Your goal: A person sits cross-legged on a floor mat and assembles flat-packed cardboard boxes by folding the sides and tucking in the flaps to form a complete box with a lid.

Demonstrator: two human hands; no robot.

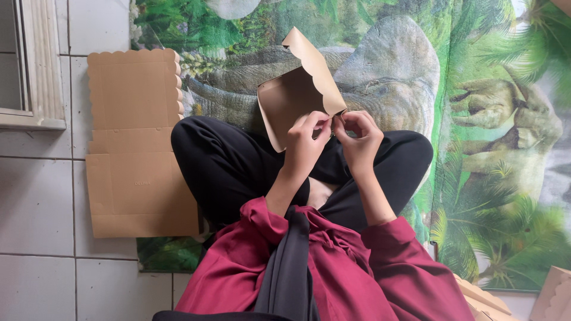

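I sit cross-legged and hold a brown cardboard box blank (292,98) with a scalloped edge up over my knees. My left hand (307,139) pinches the blank's lower right corner, thumb and fingers closed on the card. My right hand (358,135) meets it at the same corner, fingertips closed on the fold there. One flap of the blank stands up and back, partly folded. The two hands touch each other at the corner.
A stack of flat brown box blanks (135,142) lies on the white tiled floor to my left. A green mat with dinosaur pictures (493,148) covers the floor ahead. More brown cardboard pieces (550,297) lie at the lower right.
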